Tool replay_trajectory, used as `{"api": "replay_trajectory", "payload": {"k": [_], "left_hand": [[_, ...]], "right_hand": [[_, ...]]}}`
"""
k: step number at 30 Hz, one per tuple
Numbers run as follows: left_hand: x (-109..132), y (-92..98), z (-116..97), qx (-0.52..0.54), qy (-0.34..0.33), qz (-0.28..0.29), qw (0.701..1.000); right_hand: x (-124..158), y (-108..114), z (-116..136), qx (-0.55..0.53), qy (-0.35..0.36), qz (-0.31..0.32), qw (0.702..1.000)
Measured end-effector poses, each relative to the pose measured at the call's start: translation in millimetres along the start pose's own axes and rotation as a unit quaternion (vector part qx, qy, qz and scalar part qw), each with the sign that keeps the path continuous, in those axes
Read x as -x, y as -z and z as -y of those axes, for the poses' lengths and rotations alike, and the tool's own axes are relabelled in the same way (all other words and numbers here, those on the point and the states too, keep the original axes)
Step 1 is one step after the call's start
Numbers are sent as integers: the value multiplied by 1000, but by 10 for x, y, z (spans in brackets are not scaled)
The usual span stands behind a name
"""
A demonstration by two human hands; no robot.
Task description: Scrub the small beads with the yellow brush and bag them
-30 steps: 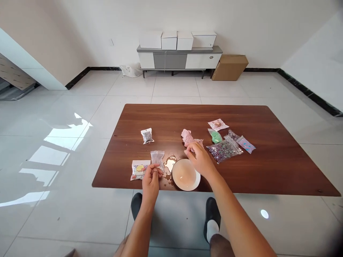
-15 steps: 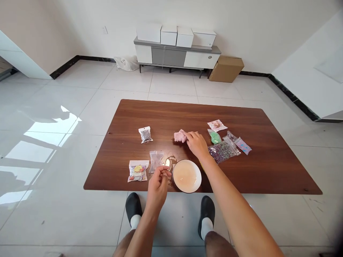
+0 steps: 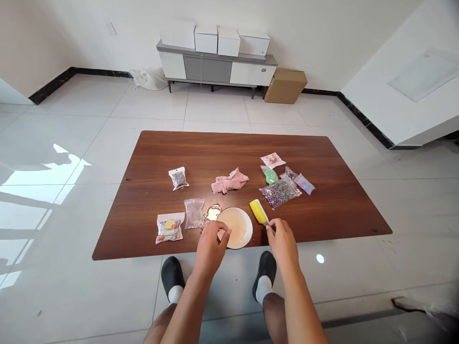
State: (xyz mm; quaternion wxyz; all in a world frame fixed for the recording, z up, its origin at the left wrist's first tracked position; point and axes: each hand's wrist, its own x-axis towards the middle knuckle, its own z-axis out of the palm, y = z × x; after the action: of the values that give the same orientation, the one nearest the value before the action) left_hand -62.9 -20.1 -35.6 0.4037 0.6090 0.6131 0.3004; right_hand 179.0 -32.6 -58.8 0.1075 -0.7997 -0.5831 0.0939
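My right hand (image 3: pixel 283 241) is closed round the handle end of a yellow-bristled brush (image 3: pixel 258 211), which lies on the table right of the bowl. At the left side of a white bowl (image 3: pixel 248 229) holding cloudy, pale liquid is my left hand (image 3: pixel 211 243). Its thumb and forefinger are brought together in a pinch; I cannot make out anything between them. Behind the bowl lies a crumpled pink cloth (image 3: pixel 229 182), touched by neither hand. Some liquid is spilled (image 3: pixel 212 212) on the wood left of the bowl.
On the brown table (image 3: pixel 201 148), a clear zip bag (image 3: pixel 194 213), a cartoon-print packet (image 3: pixel 169 228) and a small packet (image 3: pixel 178 178) lie left. To the right are a bag of purple beads (image 3: pixel 280 192), a green bag (image 3: pixel 269 175), a pink packet (image 3: pixel 272 160) and a blue-pink packet (image 3: pixel 304 184).
My right hand has let go of the pink cloth, now spread out wider, and moved back toward me to the brush. My left hand remains by the bowl. The view has shifted right.
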Motion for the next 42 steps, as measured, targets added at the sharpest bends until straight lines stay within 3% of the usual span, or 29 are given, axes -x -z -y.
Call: {"api": "replay_trajectory", "payload": {"k": [4, 8, 16, 22, 28, 35, 38, 42], "left_hand": [[-76, -186, -47, -157, -99, 101, 977], [-130, -359, -108, -218, -93, 168, 957], [-291, -571, -227, -304, -29, 164, 938], [-359, -668, -158, -298, 16, 152, 942], [-394, -689, -106, -204, 36, 141, 968], [-413, -523, -204, 28, 64, 84, 994], [-417, -492, -245, 165, 119, 56, 977], [-432, -491, -279, 373, 206, 40, 904]], "right_hand": [[-22, -83, -4, 45, -41, 59, 996], [-93, -85, -51, 52, -45, 112, 991], [-61, 18, -256, -35, -32, 154, 987], [-28, 91, -269, -128, -26, 148, 980], [15, 162, -199, -199, -34, 124, 972], [63, 285, -110, -253, -38, 72, 964], [93, 319, -54, -279, -37, 63, 958], [140, 309, 39, -315, -29, 69, 946]]}}
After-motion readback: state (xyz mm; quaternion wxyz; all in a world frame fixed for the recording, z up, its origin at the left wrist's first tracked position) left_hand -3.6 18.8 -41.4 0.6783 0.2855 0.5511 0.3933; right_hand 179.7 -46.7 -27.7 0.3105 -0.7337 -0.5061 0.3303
